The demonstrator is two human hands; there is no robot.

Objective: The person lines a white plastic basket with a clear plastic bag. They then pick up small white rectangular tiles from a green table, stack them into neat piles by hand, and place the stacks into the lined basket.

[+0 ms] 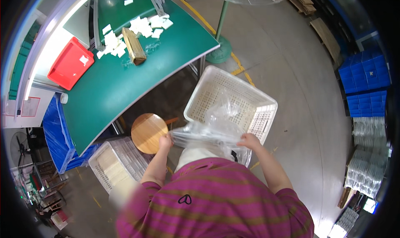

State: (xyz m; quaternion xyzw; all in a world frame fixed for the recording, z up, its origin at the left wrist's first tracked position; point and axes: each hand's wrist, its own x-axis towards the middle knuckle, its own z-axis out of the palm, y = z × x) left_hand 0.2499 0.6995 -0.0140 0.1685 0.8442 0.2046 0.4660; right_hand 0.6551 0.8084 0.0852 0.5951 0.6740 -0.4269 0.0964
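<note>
A clear plastic bag (204,134) is stretched between my two hands, just in front of my body. My left hand (165,141) grips its left end, close to the round wooden stool (149,133). At the other end, my right hand (250,141) is closed on the plastic beside the near right corner of a white perforated basket (192,99). More crumpled clear plastic (225,109) lies inside that basket and trails toward the part I hold. Exactly how the fingertips pinch the film is too small to make out.
A green-topped table (112,88) at left carries a red bin (71,64), a brown cardboard piece (133,46) and scattered white pieces (111,42). White stacked baskets (109,167) stand by the stool. A green fan stand (221,48) is beyond. Blue boxes (364,71) line the right.
</note>
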